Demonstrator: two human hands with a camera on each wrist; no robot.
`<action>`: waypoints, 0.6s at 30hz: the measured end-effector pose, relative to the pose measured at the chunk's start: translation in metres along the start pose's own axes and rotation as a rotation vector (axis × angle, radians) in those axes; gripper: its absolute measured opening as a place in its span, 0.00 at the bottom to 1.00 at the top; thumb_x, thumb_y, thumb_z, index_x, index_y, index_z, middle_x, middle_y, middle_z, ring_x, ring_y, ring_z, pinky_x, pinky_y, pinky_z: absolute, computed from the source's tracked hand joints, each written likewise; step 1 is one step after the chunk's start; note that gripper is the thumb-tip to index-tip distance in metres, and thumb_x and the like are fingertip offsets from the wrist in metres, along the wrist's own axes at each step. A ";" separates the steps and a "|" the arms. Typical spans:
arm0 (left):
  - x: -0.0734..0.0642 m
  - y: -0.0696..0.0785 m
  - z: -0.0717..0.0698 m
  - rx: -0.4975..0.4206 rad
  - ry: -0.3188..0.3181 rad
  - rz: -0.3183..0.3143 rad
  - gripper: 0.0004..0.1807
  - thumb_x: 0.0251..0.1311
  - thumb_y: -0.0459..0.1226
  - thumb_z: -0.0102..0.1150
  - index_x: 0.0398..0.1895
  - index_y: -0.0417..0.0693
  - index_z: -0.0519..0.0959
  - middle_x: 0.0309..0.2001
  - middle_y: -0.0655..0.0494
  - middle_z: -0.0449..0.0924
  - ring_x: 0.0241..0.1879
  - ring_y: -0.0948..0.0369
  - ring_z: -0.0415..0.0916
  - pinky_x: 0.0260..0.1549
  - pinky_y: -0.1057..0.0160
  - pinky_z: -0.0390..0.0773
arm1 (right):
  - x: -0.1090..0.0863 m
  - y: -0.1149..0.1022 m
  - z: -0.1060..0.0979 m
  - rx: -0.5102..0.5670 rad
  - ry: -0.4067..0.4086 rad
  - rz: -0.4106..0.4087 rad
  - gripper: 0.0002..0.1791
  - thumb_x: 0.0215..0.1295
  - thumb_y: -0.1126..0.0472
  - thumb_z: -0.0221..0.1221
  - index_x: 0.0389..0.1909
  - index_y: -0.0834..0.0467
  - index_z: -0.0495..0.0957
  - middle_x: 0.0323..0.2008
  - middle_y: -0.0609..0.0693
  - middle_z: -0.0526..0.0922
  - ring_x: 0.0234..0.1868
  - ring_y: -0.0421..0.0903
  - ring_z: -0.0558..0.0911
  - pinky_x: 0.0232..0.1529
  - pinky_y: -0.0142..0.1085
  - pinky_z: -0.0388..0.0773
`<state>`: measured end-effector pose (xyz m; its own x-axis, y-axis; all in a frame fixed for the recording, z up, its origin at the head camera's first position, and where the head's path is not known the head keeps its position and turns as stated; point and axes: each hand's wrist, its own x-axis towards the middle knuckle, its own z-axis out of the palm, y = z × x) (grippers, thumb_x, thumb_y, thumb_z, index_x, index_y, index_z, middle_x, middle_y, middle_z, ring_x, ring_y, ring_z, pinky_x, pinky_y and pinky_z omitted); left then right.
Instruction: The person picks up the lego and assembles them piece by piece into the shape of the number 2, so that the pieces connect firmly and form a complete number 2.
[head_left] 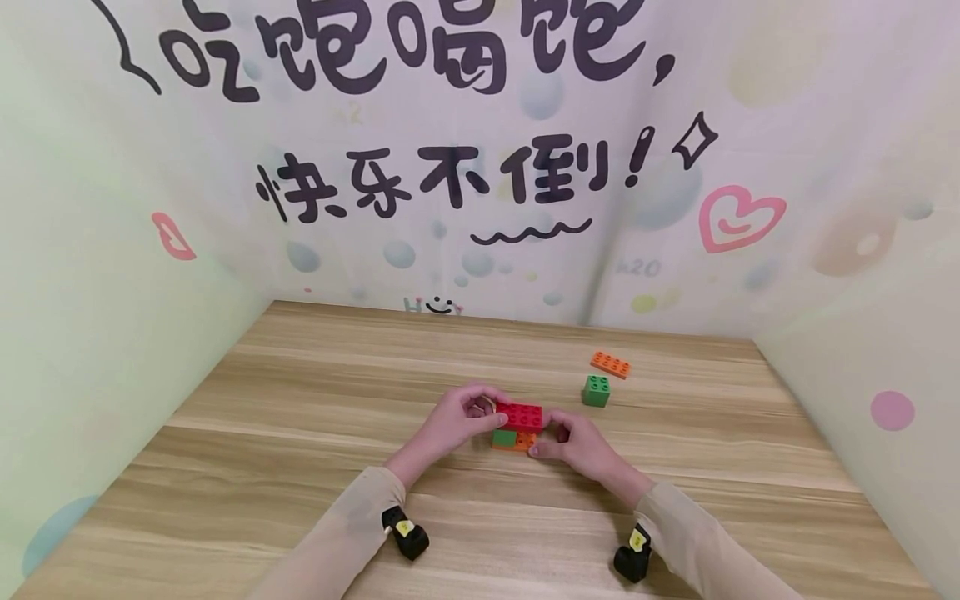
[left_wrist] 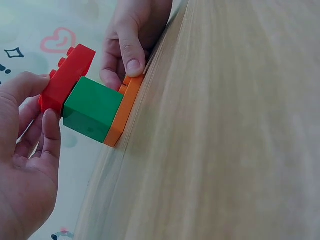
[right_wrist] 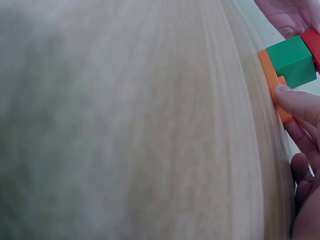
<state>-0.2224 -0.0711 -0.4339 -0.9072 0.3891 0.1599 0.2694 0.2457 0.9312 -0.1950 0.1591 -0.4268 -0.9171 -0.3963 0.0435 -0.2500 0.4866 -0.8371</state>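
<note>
A red eight-stud brick (head_left: 520,415) sits right at the top of a green block (left_wrist: 93,110), which stands on one end of an orange plate (left_wrist: 123,110). My left hand (head_left: 459,418) pinches the red brick at its left end between thumb and fingers. At the orange plate's other end, my right hand (head_left: 583,451) grips the edge, thumb (right_wrist: 296,102) on top and fingers along the side. The red brick reaches out past the green block, above the plate's exposed studs. The orange plate lies on the wooden table (head_left: 360,375).
Behind my right hand stand a second green block (head_left: 597,391) and, farther back, a second orange plate (head_left: 611,364). Printed white cloth (head_left: 450,275) walls the table at the back and sides. A black wrist device (head_left: 406,533) is on each sleeve.
</note>
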 end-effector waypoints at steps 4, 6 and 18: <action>-0.007 0.019 -0.002 0.010 0.000 -0.011 0.14 0.60 0.31 0.65 0.48 0.35 0.82 0.44 0.37 0.79 0.37 0.62 0.71 0.34 0.74 0.74 | 0.005 0.015 0.003 -0.007 0.007 0.012 0.11 0.58 0.65 0.68 0.40 0.60 0.80 0.29 0.53 0.73 0.31 0.44 0.66 0.32 0.30 0.58; -0.011 0.029 -0.004 0.008 0.003 -0.012 0.13 0.60 0.30 0.65 0.47 0.34 0.82 0.43 0.36 0.79 0.37 0.62 0.71 0.35 0.73 0.75 | 0.009 0.025 0.005 -0.018 0.010 0.014 0.11 0.58 0.63 0.69 0.41 0.58 0.80 0.30 0.52 0.74 0.31 0.44 0.66 0.32 0.30 0.58; -0.008 0.023 -0.002 0.025 0.028 -0.017 0.13 0.59 0.33 0.67 0.47 0.39 0.84 0.42 0.42 0.80 0.37 0.62 0.72 0.36 0.73 0.76 | 0.013 0.038 0.005 -0.004 0.002 0.032 0.14 0.56 0.57 0.71 0.42 0.52 0.81 0.30 0.49 0.73 0.32 0.44 0.66 0.32 0.31 0.59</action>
<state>-0.2092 -0.0705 -0.4131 -0.9203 0.3597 0.1538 0.2619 0.2744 0.9253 -0.2149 0.1684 -0.4603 -0.9252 -0.3790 0.0177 -0.2216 0.5020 -0.8360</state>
